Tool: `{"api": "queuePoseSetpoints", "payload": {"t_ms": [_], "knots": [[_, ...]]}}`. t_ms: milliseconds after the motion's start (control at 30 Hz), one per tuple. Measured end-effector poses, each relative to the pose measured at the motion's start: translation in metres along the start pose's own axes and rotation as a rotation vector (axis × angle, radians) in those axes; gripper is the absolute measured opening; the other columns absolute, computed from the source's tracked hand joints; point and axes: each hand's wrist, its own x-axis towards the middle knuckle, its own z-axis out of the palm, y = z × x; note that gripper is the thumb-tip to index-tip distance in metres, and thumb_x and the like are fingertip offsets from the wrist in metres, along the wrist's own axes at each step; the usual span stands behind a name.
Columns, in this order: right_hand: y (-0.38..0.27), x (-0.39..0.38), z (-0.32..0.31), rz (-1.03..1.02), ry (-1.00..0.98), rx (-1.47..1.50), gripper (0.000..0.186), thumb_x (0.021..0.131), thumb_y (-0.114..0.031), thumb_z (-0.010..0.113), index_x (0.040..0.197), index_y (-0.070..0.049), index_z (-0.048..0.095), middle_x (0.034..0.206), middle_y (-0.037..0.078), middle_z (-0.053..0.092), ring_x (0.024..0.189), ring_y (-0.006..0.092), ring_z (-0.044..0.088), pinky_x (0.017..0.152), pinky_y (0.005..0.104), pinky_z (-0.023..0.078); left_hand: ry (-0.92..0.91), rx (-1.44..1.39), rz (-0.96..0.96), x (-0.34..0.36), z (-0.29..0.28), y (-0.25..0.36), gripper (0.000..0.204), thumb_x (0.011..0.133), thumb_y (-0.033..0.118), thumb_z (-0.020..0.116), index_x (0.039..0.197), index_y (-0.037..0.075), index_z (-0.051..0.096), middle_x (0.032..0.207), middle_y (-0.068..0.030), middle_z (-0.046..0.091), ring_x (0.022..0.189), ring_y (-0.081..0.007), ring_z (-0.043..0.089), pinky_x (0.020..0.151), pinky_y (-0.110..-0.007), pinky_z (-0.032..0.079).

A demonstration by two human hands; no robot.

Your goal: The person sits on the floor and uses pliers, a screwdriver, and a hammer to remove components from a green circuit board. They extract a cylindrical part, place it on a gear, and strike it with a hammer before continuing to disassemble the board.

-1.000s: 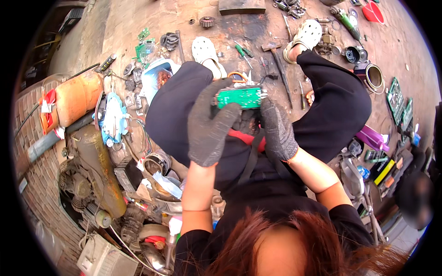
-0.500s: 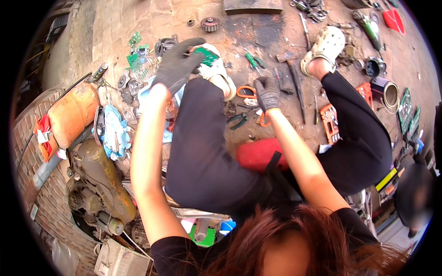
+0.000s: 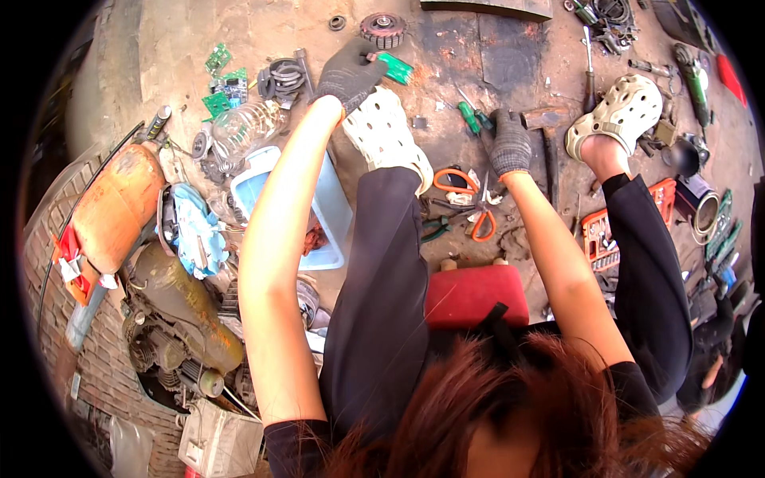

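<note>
A small green circuit board (image 3: 394, 67) (flat, rectangular) sits far out over the floor (image 3: 494, 56), pinched at one end by the gloved left hand (image 3: 349, 73); the gloved right hand (image 3: 510, 142) rests curled among screwdrivers (image 3: 470, 115), its grip unclear.

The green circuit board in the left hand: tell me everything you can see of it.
The green circuit board is a small, flat rectangular piece. The gloved left hand holds it by one end, stretched out above the dirt floor beyond the pale clog. Its free end points right, near a dark toothed gear. Its components are too small to make out.
</note>
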Motion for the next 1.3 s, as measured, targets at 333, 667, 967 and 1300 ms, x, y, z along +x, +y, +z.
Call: {"api": "queuePoseSetpoints", "payload": {"t_ms": [333,667,967,1300], "knots": [[-0.022,-0.022,-0.001,0.005,0.162,0.424,0.027,0.083,-0.021,0.059,0.102,-0.002,0.054,0.094,0.023,0.059,0.087,0.0398,0.059,0.079,0.0450,0.046,-0.327,0.797,0.135,0.045,0.061,0.013,0.033,0.077,0.027,0.066,0.105,0.009,0.066,0.102,-0.0161,0.067,0.092,-0.0326,0.065,0.082,-0.040,0.051],[-0.065,-0.027,-0.006,-0.089,0.087,0.489,0.028,0.091,-0.023,0.051,0.115,-0.009,0.056,0.112,0.017,0.061,0.100,0.0372,0.059,0.084,0.0439,0.047,-0.327,0.915,-0.003,0.060,0.064,-0.007,0.030,0.073,0.011,0.060,0.101,0.007,0.070,0.108,-0.0163,0.065,0.099,-0.0324,0.064,0.080,-0.043,0.052],[-0.073,-0.018,-0.010,-0.100,0.067,0.398,0.029,0.091,-0.027,0.051,0.116,-0.013,0.060,0.104,0.019,0.064,0.093,0.0370,0.062,0.081,0.0447,0.049,-0.314,0.852,-0.082,0.059,0.065,-0.009,0.030,0.074,0.014,0.061,0.102,0.008,0.069,0.108,-0.0160,0.065,0.098,-0.0317,0.064,0.079,-0.042,0.052],[-0.109,-0.012,-0.037,0.005,-0.080,0.137,0.029,0.092,-0.030,0.049,0.115,-0.017,0.062,0.099,0.017,0.066,0.090,0.0362,0.063,0.078,0.0457,0.049,-0.285,0.876,-0.045,0.069,0.072,-0.007,0.027,0.078,0.015,0.058,0.101,0.008,0.070,0.106,-0.0145,0.067,0.097,-0.0329,0.065,0.076,-0.045,0.053]]}}
